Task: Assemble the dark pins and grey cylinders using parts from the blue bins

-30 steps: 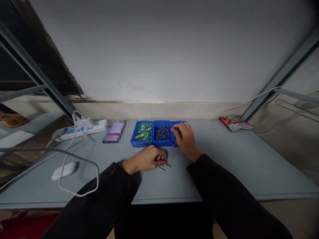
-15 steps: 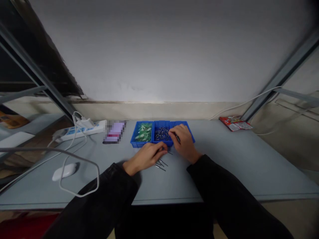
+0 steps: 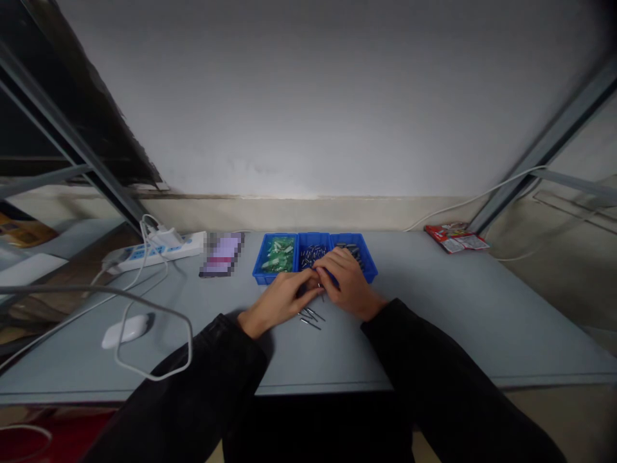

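My left hand (image 3: pixel 284 299) and my right hand (image 3: pixel 349 283) meet fingertip to fingertip just in front of the blue bins. A thin metal rod (image 3: pixel 322 294) shows between them, pinched by my left hand. The right fingers are closed too; what they hold is hidden. Several similar metal rods (image 3: pixel 311 319) lie loose on the table below my left hand. Behind my hands, the middle bin (image 3: pixel 313 238) holds small metal pieces. The right bin (image 3: pixel 370 270), partly covered by my right hand, has dark pieces in it. Green and clear pieces fill the left bin (image 3: pixel 258 273).
On the grey table (image 3: pixel 434 321), a phone with a blurred screen (image 3: pixel 222 254), a white power strip (image 3: pixel 159 252) and a white mouse (image 3: pixel 125 330) sit left. A white cable (image 3: pixel 189 347) loops above the left forearm. A red packet (image 3: pixel 456 238) lies back right.
My right hand has moved left and toward me, from over the right and middle bins to my left fingertips. The right bin's contents now show more. My left hand stays nearly in place.
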The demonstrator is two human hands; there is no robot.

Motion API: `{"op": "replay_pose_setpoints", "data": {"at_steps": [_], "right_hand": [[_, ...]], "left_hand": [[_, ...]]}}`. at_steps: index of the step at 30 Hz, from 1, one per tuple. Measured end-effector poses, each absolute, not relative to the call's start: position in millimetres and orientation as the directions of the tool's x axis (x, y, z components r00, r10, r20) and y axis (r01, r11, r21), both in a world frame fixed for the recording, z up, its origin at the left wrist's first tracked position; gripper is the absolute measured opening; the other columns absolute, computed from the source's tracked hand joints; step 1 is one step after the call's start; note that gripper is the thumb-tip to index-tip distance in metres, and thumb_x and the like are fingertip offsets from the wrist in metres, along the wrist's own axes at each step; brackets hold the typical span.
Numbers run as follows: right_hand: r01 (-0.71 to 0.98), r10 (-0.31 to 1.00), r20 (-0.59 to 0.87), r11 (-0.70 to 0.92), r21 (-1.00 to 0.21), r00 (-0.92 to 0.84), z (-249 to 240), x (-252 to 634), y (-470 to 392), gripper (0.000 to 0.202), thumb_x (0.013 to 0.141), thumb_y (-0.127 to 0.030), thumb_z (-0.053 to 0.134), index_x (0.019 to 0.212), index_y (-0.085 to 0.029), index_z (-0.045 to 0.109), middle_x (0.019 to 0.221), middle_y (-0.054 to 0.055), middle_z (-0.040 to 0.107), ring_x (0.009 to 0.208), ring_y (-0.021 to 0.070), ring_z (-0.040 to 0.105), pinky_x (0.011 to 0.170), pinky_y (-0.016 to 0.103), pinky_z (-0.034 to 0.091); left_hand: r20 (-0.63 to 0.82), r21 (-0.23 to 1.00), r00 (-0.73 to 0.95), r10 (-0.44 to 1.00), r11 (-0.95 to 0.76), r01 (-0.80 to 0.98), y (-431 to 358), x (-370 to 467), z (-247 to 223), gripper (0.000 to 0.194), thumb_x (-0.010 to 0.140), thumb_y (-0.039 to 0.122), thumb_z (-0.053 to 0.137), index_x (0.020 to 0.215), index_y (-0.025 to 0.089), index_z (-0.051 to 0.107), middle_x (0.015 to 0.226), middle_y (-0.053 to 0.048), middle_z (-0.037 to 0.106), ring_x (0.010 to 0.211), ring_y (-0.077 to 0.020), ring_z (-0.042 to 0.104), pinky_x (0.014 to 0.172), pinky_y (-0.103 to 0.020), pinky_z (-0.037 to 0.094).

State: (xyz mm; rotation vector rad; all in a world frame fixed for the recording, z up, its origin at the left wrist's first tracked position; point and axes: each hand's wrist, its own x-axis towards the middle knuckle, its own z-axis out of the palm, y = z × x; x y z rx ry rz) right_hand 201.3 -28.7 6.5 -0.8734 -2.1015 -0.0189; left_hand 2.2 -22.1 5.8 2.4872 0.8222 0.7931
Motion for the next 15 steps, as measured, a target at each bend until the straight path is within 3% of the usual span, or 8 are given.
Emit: {"op": "replay_pose_setpoints", "data": {"at_steps": [7, 15], "right_hand": [[0.573, 0.559, 0.721, 0.772, -0.274, -0.409, 5.5, 200.9, -28.5, 0.019, 0.101, -0.019, 0.043, 0.095, -0.019, 0.06, 0.088, 0.006, 0.064, 0.087, 0.0217, 0.052, 0.085, 0.04, 0.04], [0.564, 0.566, 0.722, 0.772, -0.294, -0.398, 4.5, 201.5, -26.5, 0.017, 0.1, -0.018, 0.044, 0.092, -0.02, 0.059, 0.086, 0.006, 0.063, 0.086, 0.0214, 0.051, 0.083, 0.039, 0.04]], "left_hand": [[0.449, 0.495, 0.646, 0.617, -0.774, 0.395, -23.5, 3.7, 7.6, 0.005, 0.098, 0.021, 0.056, 0.096, 0.018, 0.059, 0.081, -0.001, 0.064, 0.069, -0.0136, 0.058, 0.065, -0.026, 0.045], [0.48, 0.556, 0.579, 0.659, -0.739, 0.38, -21.9, 2.4, 3.3, 0.009, 0.105, 0.025, 0.046, 0.104, 0.019, 0.052, 0.089, -0.003, 0.064, 0.077, -0.0147, 0.059, 0.07, -0.028, 0.046]]}}
